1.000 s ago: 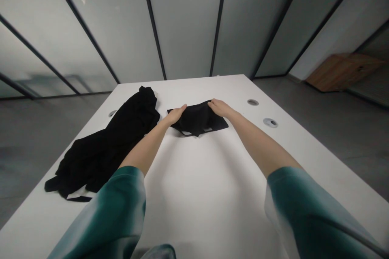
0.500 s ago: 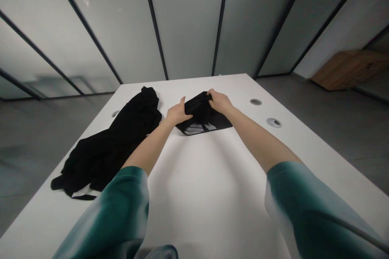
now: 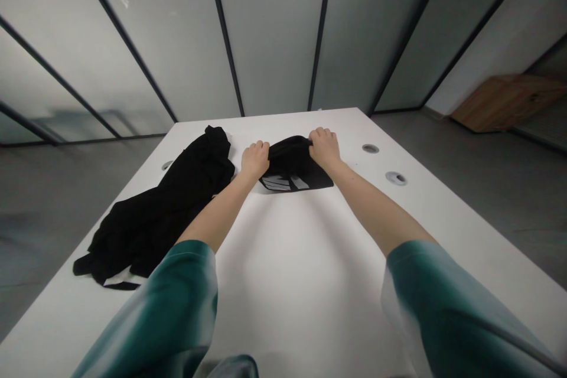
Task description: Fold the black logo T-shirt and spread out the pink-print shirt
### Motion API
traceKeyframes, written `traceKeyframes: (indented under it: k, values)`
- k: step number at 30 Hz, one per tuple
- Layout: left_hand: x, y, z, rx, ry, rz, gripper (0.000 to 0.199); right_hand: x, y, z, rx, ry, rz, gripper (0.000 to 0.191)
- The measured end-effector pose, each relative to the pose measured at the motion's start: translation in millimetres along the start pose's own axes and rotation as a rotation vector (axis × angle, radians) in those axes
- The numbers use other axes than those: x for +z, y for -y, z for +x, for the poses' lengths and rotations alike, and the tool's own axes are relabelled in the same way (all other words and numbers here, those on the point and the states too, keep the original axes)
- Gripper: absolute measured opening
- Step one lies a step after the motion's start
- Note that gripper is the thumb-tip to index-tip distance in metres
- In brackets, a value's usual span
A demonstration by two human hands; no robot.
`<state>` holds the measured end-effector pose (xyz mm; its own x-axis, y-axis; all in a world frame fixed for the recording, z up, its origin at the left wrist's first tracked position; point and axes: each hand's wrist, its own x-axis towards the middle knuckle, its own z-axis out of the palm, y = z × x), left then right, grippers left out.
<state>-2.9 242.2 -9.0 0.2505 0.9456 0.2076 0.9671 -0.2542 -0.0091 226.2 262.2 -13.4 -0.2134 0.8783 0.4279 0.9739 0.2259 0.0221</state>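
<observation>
A folded black cloth item [image 3: 295, 162], likely a garment, lies toward the far end of the white table, with a white-and-grey print along its near left edge. My left hand [image 3: 256, 159] is closed on its left end. At its upper right corner, my right hand [image 3: 324, 146] grips the fabric with curled fingers. Between the hands the top edge is slightly raised. Under my grip, the cloth's exact shape is partly hidden.
A heap of black clothing [image 3: 163, 207] spreads along the left side of the white table [image 3: 301, 271]. Two round cable holes [image 3: 370, 148] sit on the right. Frosted glass panels [image 3: 274, 29] rise behind, and a wooden cabinet [image 3: 509, 100] stands at far right.
My left hand's extended fingers have curled round the cloth's left end. My right hand has shifted slightly right, and the cloth's top edge is straighter between them.
</observation>
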Motion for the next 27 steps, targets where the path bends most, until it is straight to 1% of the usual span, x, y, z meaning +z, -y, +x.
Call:
traceKeyframes:
  k: [1,2,3,5,7,9,11,14,16,19,22,24,26,27]
  values:
    - [2.6,0,-6,0.007,-0.053,-0.01,0.033,2,0,-11,-0.023,-0.041,0.018,0.03]
    - [6.4,1,-14,0.033,-0.071,-0.016,0.033,6,-1,-23,-0.061,-0.052,0.035,0.028]
    - [11.3,2,-23,0.07,-0.058,-0.015,0.032,9,-1,-37,-0.108,-0.037,0.047,0.026]
    - [23.1,5,-43,0.146,0.005,-0.003,0.031,16,-3,-65,-0.196,0.046,0.064,0.025]
    - [34.8,7,-61,0.201,0.063,-0.009,0.029,21,-5,-89,-0.249,0.135,0.076,0.025]
    - [44.0,10,-74,0.231,0.102,-0.033,0.029,23,-7,-104,-0.262,0.199,0.099,0.024]
    - [50.0,13,-82,0.235,0.127,-0.057,0.031,25,-9,-113,-0.246,0.241,0.141,0.026]
    - [56.3,18,-88,0.225,0.138,-0.117,0.041,29,-13,-121,-0.194,0.273,0.209,0.038]
    - [61.1,21,-92,0.233,0.127,-0.176,0.047,35,-17,-126,-0.151,0.276,0.228,0.042]
    - [68.9,25,-99,0.252,0.113,-0.26,0.051,48,-27,-132,-0.02,0.241,0.232,0.044]
    - [73.2,28,-105,0.253,0.135,-0.309,0.054,58,-44,-134,0.205,0.16,0.229,0.048]
    - [73.7,30,-105,0.241,0.16,-0.318,0.052,60,-56,-134,0.331,0.086,0.255,0.046]
    - [74.1,31,-105,0.228,0.175,-0.316,0.049,58,-64,-134,0.388,-0.015,0.309,0.043]
    - [74.3,31,-105,0.222,0.175,-0.309,0.049,55,-65,-134,0.385,-0.068,0.34,0.042]
